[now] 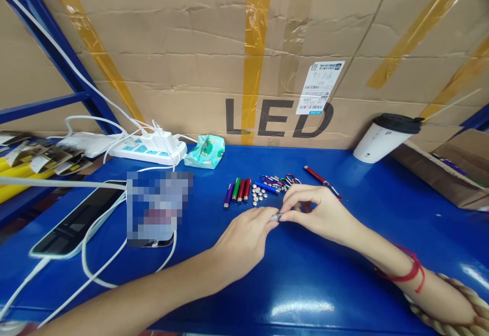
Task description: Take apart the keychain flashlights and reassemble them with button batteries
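Blue glossy tabletop (305, 285) underneath, both bare hands meeting near its middle. Left hand (244, 239) in from the lower left, thumb and forefinger closed on one end of a tiny silver metal piece (277, 217). Right hand (317, 214) in from the lower right, fingertips pinched on the other end, remaining fingers curled loosely above. Piece held between the two hands, just over the surface. Red string bracelet (407, 272) around the right wrist, braided beige rope (458, 300) just beside it at the corner.

Just behind the hands, a row of four small metal cylinders (237, 191), purple, green and two red, side by side. Next to it, a scatter of silver button cells (259, 194). Then a tangle of coloured carabiner clips (280, 180). Further right, a slim red pen-shaped torch (317, 175).

At the back, a tall cardboard box printed LED (191, 71), with a white cup with black lid (385, 137) near its right end. To the left, a teal patterned tissue pack (205, 151), a white power strip (148, 150) with plugs in it, and a dark-screened phone (76, 221) lying flat.
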Demonstrator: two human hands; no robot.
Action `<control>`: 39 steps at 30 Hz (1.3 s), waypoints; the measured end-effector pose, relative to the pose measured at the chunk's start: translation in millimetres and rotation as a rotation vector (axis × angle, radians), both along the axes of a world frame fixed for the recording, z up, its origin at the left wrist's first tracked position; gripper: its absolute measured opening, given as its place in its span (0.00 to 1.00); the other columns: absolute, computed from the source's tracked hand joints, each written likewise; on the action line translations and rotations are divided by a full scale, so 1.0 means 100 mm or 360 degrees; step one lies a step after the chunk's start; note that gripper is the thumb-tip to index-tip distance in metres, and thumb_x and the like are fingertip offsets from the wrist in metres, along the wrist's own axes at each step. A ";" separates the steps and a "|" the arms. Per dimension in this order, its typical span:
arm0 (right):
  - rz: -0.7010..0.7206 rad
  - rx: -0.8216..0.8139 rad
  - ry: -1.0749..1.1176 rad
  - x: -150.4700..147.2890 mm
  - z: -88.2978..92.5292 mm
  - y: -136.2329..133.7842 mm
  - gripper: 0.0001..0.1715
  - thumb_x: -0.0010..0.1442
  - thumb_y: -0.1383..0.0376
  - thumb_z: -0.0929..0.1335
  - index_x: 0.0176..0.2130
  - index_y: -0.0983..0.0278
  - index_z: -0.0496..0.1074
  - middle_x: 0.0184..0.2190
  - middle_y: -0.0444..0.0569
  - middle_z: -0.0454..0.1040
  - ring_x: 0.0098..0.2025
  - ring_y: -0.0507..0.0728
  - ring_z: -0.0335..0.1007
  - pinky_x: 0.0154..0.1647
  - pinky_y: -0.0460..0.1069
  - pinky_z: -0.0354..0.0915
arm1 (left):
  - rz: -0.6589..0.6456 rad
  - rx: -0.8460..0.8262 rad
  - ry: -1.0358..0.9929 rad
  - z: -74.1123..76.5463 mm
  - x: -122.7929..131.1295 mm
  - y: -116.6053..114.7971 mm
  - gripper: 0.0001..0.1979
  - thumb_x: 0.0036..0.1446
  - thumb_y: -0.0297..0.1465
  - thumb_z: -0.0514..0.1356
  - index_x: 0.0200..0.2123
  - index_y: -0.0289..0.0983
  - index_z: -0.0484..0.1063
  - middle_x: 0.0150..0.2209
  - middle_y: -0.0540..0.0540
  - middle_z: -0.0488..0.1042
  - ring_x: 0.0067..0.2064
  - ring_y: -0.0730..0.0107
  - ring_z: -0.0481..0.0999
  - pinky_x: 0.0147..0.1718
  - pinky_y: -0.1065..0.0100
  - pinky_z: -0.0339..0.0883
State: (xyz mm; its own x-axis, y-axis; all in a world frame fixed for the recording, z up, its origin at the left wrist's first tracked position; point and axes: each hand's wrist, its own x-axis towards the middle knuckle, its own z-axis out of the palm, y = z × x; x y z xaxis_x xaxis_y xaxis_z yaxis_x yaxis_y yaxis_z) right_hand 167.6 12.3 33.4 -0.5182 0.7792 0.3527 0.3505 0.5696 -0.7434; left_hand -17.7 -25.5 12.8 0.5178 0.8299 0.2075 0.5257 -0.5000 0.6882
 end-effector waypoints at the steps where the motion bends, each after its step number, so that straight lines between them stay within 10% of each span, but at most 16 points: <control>1: -0.0029 -0.0013 -0.0017 -0.01 -0.01 -0.01 0.12 0.53 0.59 0.72 0.25 0.64 0.75 0.25 0.46 0.72 0.25 0.51 0.64 0.22 0.44 0.58 | 0.0003 0.0087 0.0034 -0.02 0.00 0.00 0.09 0.62 0.25 0.47 0.40 0.37 0.66 0.38 0.46 0.72 0.39 0.66 0.71 0.35 0.69 0.62; 8: -0.0260 -0.0374 0.0046 -0.09 -0.09 -0.12 0.18 0.50 0.54 0.71 0.22 0.66 0.72 0.19 0.44 0.65 0.17 0.48 0.53 0.16 0.44 0.51 | 0.0066 0.0802 0.0323 -0.08 -0.01 0.02 0.13 0.64 0.24 0.43 0.41 0.35 0.67 0.29 0.46 0.71 0.31 0.64 0.70 0.30 0.66 0.63; 12: -0.0175 -0.0708 0.0015 -0.08 -0.11 -0.09 0.21 0.49 0.50 0.70 0.24 0.67 0.72 0.14 0.41 0.60 0.15 0.47 0.48 0.13 0.44 0.44 | 0.0058 0.0757 0.0327 -0.06 -0.02 0.04 0.12 0.63 0.24 0.44 0.39 0.36 0.67 0.28 0.47 0.71 0.31 0.65 0.71 0.31 0.66 0.63; 24: 0.0097 0.0543 0.0015 0.08 0.04 0.03 0.08 0.57 0.62 0.70 0.33 0.64 0.77 0.31 0.48 0.72 0.30 0.51 0.68 0.29 0.45 0.65 | 0.0039 0.0043 -0.0058 0.06 -0.01 0.11 0.11 0.63 0.26 0.47 0.38 0.37 0.68 0.36 0.48 0.73 0.38 0.67 0.72 0.36 0.70 0.63; 39: 0.0112 0.0877 -0.0257 0.10 0.03 -0.05 0.11 0.63 0.64 0.66 0.31 0.61 0.75 0.29 0.43 0.73 0.27 0.49 0.69 0.26 0.43 0.59 | -0.0096 0.0495 0.0236 -0.02 -0.03 0.04 0.09 0.63 0.24 0.46 0.39 0.36 0.66 0.35 0.48 0.74 0.35 0.67 0.71 0.36 0.67 0.61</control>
